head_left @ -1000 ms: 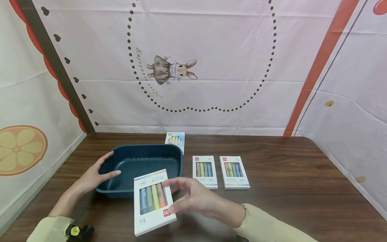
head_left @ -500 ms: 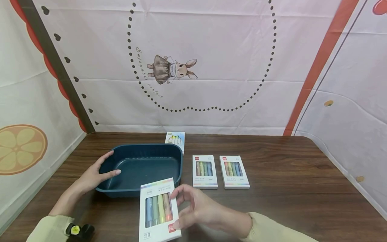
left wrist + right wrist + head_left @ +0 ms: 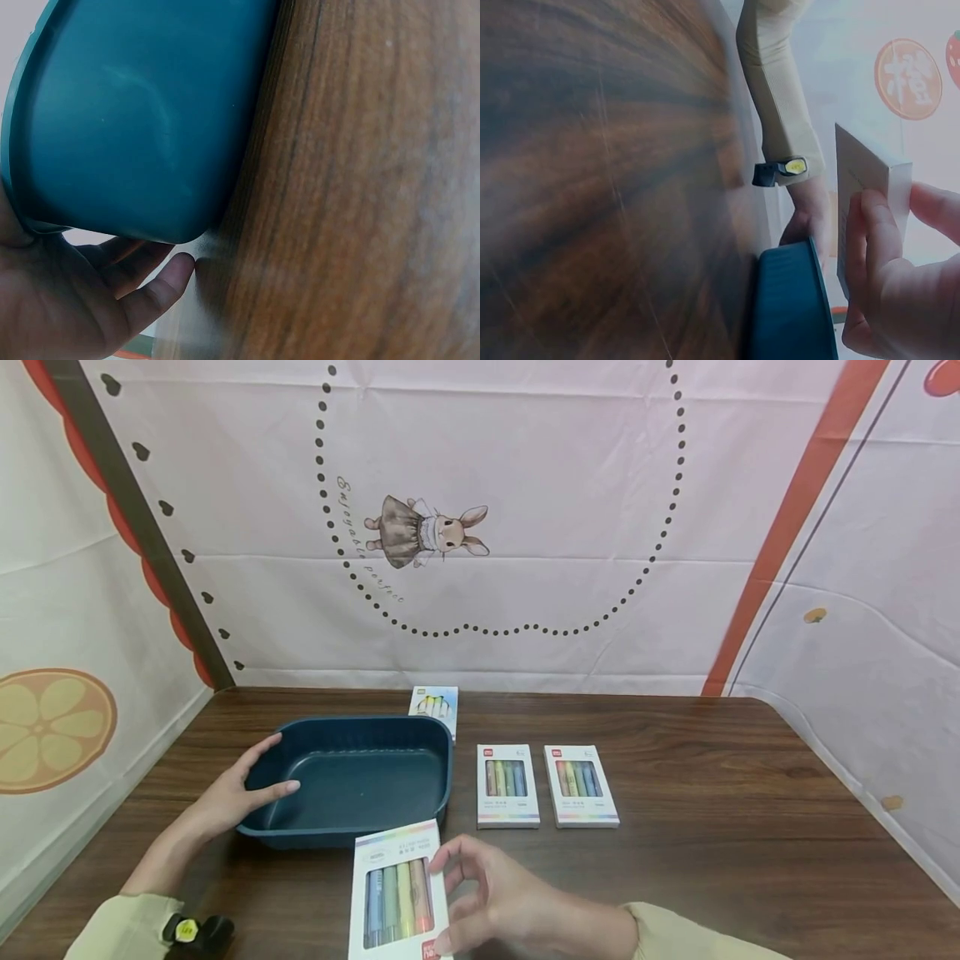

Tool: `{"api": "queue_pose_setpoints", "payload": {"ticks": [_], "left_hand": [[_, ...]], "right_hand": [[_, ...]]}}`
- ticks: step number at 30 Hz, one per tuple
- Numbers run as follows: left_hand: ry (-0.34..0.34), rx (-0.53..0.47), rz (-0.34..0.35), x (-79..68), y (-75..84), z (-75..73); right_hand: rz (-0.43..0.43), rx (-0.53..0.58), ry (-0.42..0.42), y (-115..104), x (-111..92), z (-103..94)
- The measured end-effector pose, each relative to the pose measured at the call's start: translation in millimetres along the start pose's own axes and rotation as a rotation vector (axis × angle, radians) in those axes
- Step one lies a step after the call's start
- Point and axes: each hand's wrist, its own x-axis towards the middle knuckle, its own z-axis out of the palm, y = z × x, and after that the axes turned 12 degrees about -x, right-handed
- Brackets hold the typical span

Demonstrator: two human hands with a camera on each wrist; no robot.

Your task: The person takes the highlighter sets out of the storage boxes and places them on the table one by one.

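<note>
In the head view my right hand (image 3: 498,897) pinches a white box of coloured pens (image 3: 399,893) by its right edge, thumb on the front face. The box is held tilted in front of the tub, its lower end cut off by the frame. In the right wrist view the box (image 3: 866,202) appears edge-on between thumb and fingers. My left hand (image 3: 228,797) grips the left end of a dark blue plastic tub (image 3: 345,837), thumb over the rim. The left wrist view shows its fingers (image 3: 161,289) against the tub's outer wall (image 3: 142,127). No contents show inside the tub.
Two similar pen boxes lie side by side right of the tub, a nearer-left one (image 3: 509,814) and a right one (image 3: 587,810). Behind the tub a light blue box (image 3: 435,700) is partly hidden. The wooden table (image 3: 720,827) ends at a printed cloth backdrop (image 3: 570,527).
My right hand has moved the pen box toward me and slightly right, away from over the tub's front edge. The left hand and tub have stayed in place.
</note>
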Motion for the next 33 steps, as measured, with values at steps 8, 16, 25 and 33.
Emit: {"api": "queue_pose_setpoints", "payload": {"ticks": [8,16,25,33], "left_hand": [[-0.012,-0.009,0.008,-2.0,0.0,-1.0],[-0.018,-0.030,-0.004,-2.8,0.3,-0.8],[-0.018,-0.029,-0.003,-1.3,-0.3,-1.3],[-0.017,-0.025,-0.008,-0.4,0.7,-1.3]], "right_hand": [[0.016,-0.028,-0.048,9,-5,-3.0],[0.074,-0.086,-0.012,14,-7,-2.0],[0.160,-0.128,0.031,23,-3,-3.1],[0.189,-0.158,0.065,30,1,-2.6]]}}
